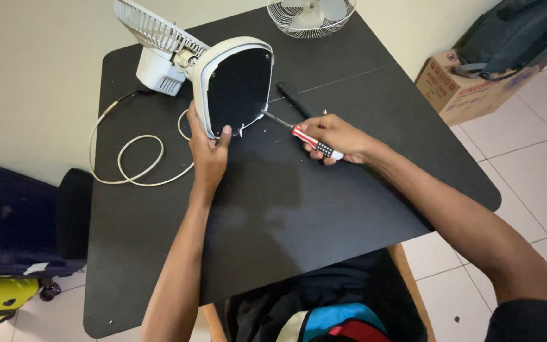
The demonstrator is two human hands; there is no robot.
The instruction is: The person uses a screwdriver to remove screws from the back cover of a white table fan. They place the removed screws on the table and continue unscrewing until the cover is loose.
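Forearms are reaching over the black table (324,209): left hand (209,152) is gripping the fan base (235,85) rim, right hand (337,138) is clenching a screwdriver (299,132), tip beyond its fingertips at the rim. Slipping could gouge plastic or jab the thumb.

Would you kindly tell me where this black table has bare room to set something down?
The near half of the table, between the forearms, is bare, as is its right edge past the right hand. The far side is crowded: fan base, cord, fan grille, left hand.
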